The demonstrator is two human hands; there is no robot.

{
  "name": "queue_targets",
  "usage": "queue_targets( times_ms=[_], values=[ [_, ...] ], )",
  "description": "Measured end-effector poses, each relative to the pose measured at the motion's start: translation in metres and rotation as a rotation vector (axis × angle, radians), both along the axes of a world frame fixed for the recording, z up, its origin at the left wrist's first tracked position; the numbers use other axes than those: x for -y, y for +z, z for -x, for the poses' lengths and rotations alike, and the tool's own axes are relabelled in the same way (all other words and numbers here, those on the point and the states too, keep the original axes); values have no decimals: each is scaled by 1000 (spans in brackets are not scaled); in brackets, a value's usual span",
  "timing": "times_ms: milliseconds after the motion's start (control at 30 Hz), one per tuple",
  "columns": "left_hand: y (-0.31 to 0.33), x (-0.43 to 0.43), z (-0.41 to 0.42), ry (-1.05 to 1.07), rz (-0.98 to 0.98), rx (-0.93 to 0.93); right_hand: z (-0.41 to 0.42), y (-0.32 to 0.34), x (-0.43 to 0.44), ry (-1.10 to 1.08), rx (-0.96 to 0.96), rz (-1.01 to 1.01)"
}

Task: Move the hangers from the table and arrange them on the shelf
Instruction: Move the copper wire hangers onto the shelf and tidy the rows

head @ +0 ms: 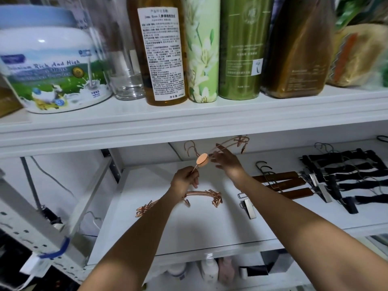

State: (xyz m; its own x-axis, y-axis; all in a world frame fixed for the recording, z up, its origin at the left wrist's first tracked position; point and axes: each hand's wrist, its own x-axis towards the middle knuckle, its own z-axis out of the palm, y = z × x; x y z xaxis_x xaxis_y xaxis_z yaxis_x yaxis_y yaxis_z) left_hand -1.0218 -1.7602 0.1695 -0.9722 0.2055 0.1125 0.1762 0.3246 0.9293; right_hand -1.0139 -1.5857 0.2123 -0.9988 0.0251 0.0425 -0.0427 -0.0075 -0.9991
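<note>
Clamping a copper hanger [202, 160], left fingers [194, 182] near wooden hangers [281, 183]; right fingers [218, 154] apart

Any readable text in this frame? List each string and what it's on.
"Rich And High": on the white milk powder tub; the lines around it are blurred.
"400mL": at the foot of the white label on the amber bottle; the rest of the print is too small.
Print on the green bottle and the brown bottle: too blurred to read.
No text on the rose-gold hanger in the left hand.
</note>
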Motion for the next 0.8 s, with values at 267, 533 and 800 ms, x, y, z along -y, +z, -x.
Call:
queue_targets(
  times_ms=[267, 533, 800],
  values=[
    [-6, -19, -8, -27, -87, 56, 4, 31, 30, 24, -36, -57],
    [16, 16, -6, 565, 91, -340, 6, 32, 33, -65, -234, -1265],
    [55, 26, -22, 364, 522, -911, -3, 11, 41, -14, -426, -1748]
  ],
)
